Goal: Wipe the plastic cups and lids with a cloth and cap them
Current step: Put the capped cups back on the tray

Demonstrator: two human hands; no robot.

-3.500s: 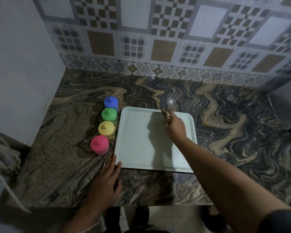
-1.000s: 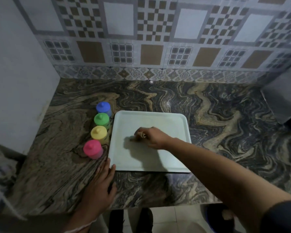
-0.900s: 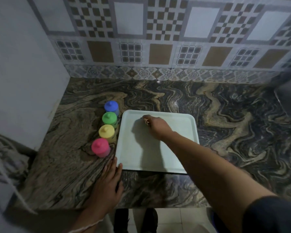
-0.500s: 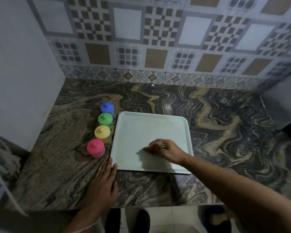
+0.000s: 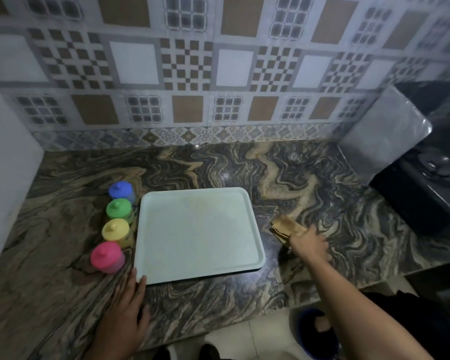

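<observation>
Right hand rests on the near end of a tan folded cloth lying on the marbled counter just right of the tray; whether the fingers pinch the cloth or merely lie on it cannot be told. Left hand lies flat on the counter, fingers straight and holding nothing, fingertips touching the tray's near left corner. The pale tray sits flat at centre. Four capped cups stand upright in a row close along the tray's left edge, far to near: blue cup, green cup, yellow cup, pink cup. Each wears a lid of its own colour. Patterned tiles back the counter; a dark stove stands at far right.
</observation>
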